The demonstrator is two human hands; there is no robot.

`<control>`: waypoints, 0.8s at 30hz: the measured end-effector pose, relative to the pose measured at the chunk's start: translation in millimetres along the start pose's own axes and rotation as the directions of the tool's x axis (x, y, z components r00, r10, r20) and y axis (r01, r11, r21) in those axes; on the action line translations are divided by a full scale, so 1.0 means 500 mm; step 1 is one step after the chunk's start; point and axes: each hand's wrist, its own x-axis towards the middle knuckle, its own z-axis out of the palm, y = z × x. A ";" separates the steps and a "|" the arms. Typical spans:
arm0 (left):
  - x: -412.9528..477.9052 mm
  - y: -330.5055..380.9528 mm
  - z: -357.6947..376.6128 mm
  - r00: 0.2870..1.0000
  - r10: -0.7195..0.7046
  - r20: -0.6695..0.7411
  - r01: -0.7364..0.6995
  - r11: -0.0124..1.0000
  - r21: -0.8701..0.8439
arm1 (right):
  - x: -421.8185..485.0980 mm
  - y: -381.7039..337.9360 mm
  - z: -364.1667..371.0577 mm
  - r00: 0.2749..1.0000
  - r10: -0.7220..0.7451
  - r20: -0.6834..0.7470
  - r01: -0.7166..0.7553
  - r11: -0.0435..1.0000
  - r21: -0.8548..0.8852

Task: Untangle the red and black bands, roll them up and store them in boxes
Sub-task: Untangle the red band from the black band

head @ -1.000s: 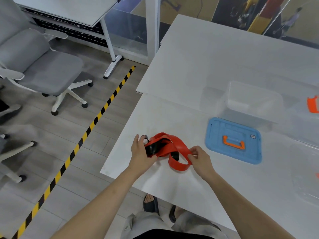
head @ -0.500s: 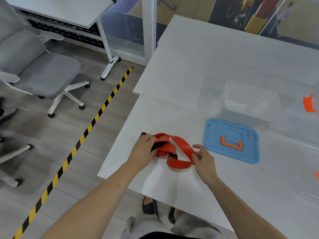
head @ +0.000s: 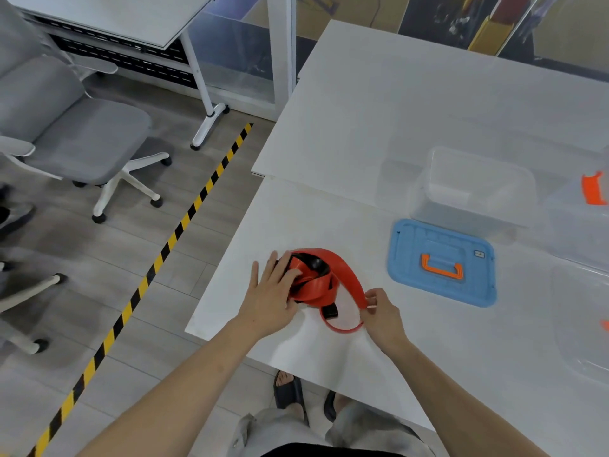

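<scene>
One black band (head: pixel 314 262), mostly hidden inside red band (head: pixel 349 275)

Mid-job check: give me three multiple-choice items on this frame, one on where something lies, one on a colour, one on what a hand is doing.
1. Where is the blue lid?
A. flat on the table, on the person's side of the clear box
B. closed on top of the box
C. standing on edge against the box

2. What colour is the lid's handle?
A. green
B. orange
C. black

3. What is the right hand doing?
A. lying flat on the table
B. gripping the lid's handle
C. pinching the red band

Answers: 1 A, the lid lies on the tabletop and the box stands open behind it. 2 B, the handle is bright orange against the blue. 3 C, its fingertips pinch the band's loop while the left hand presses on the rest of it.
</scene>
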 end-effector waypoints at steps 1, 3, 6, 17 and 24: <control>0.005 0.014 0.004 0.999 0.036 0.005 -0.036 0.999 0.013 | -0.002 -0.004 0.000 0.999 -0.019 0.039 0.018 1.000 0.021; 0.023 0.042 0.016 0.998 0.025 0.050 -0.029 0.998 0.061 | -0.008 -0.009 0.005 0.989 -0.098 0.113 0.094 0.995 0.041; 0.042 0.060 0.045 0.985 -0.119 0.123 0.106 0.989 0.107 | -0.004 -0.008 0.022 0.971 -0.170 0.165 0.192 0.973 -0.129; 0.084 0.004 -0.032 0.938 -0.347 0.001 0.305 0.823 -0.479 | 0.004 -0.010 -0.006 0.963 -0.262 0.058 0.268 0.932 -0.245; 0.103 -0.021 -0.082 0.843 -0.510 0.172 0.355 0.287 -0.890 | 0.001 0.052 -0.055 0.954 -0.177 0.243 0.270 0.863 -0.428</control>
